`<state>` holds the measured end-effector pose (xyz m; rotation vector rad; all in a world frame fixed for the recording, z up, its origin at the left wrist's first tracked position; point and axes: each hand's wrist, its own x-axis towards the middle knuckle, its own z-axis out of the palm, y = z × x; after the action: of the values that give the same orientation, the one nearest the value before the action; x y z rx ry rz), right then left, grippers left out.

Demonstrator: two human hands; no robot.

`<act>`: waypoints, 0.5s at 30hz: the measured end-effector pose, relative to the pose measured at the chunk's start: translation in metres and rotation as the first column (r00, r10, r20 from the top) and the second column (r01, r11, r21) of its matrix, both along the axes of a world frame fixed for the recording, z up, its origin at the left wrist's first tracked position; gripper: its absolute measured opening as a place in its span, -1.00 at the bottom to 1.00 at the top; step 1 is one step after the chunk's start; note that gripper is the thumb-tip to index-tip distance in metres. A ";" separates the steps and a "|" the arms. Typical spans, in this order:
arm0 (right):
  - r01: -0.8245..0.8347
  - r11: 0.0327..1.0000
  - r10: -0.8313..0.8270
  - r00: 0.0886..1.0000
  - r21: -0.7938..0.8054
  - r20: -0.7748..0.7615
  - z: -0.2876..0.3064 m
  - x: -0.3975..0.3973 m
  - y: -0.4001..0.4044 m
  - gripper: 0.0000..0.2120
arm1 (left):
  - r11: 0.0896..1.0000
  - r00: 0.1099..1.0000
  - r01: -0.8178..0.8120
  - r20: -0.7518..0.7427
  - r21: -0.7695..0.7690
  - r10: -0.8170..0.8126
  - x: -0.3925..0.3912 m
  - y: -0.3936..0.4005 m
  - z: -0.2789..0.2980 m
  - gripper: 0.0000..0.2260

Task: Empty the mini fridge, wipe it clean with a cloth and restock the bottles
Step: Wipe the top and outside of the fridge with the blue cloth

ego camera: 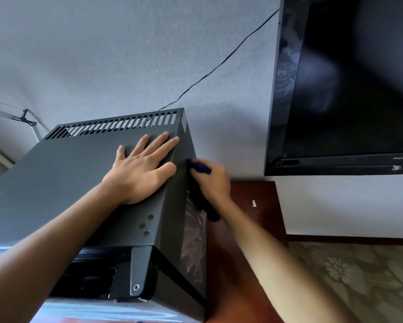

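The dark grey mini fridge [63,178] fills the lower left, seen from above, with a row of vent slots along its back edge. My left hand [142,169] lies flat on its top, fingers spread toward the right rear corner. My right hand [211,180] presses a dark blue cloth [201,167] against the fridge's right side wall, just below the top edge; more of the cloth hangs under the wrist. The fridge door at the bottom of the view looks ajar, its hinge bracket showing. No bottles are in view.
A black TV [349,89] hangs on the grey wall to the right. A black cable [219,66] runs from the fridge's back up toward it. The fridge stands on a dark wooden cabinet [249,229]. Patterned carpet [363,276] lies lower right. A lamp arm [21,117] shows at left.
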<state>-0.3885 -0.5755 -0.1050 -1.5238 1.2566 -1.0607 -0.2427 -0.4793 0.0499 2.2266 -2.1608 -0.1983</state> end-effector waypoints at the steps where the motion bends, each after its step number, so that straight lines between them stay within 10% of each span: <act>1: -0.007 1.000 0.007 1.000 -0.018 0.017 -0.007 -0.007 0.031 -0.66 | 1.000 1.000 -0.002 -0.001 0.003 0.002 0.000 0.000 0.000 -0.30; 8: 0.063 0.967 -0.010 0.977 -0.246 0.213 -0.047 -0.041 0.218 -0.63 | 1.000 1.000 -0.017 -0.007 0.023 0.017 -0.003 0.002 0.001 -0.28; 15: 0.049 0.994 -0.033 0.987 -0.101 0.155 -0.013 -0.020 0.130 -0.64 | 1.000 1.000 -0.014 0.002 0.005 0.014 -0.003 0.002 0.001 -0.27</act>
<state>-0.4081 -0.4455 -0.1182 -1.4694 1.1458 -1.2633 -0.2455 -0.4772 0.0507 2.2451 -2.1473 -0.2012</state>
